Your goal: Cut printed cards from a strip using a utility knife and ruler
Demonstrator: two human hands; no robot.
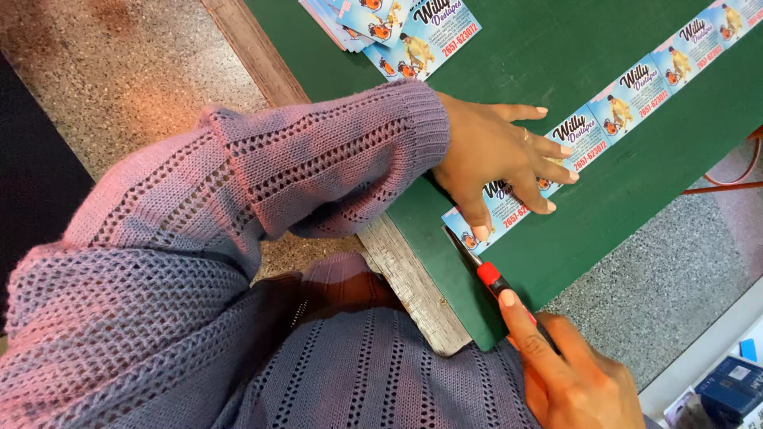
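Loose stack of printed cards (373, 20) sits at the far end of the green table (556, 48), well apart from the cutting. Table has a worn wooden edge (413, 286). Speckled floor (111, 71) below; dark blue box (731, 389) at bottom right.

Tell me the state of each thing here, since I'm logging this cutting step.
Left hand: flat, fingers spread, pressing the card strip.
Right hand: gripping the knife, forefinger along its top.
Knife: red and black, its tip at the strip's near end.
Card strip: uncut, lying flat across the green board.
Loose cards: piled at the board's far edge.
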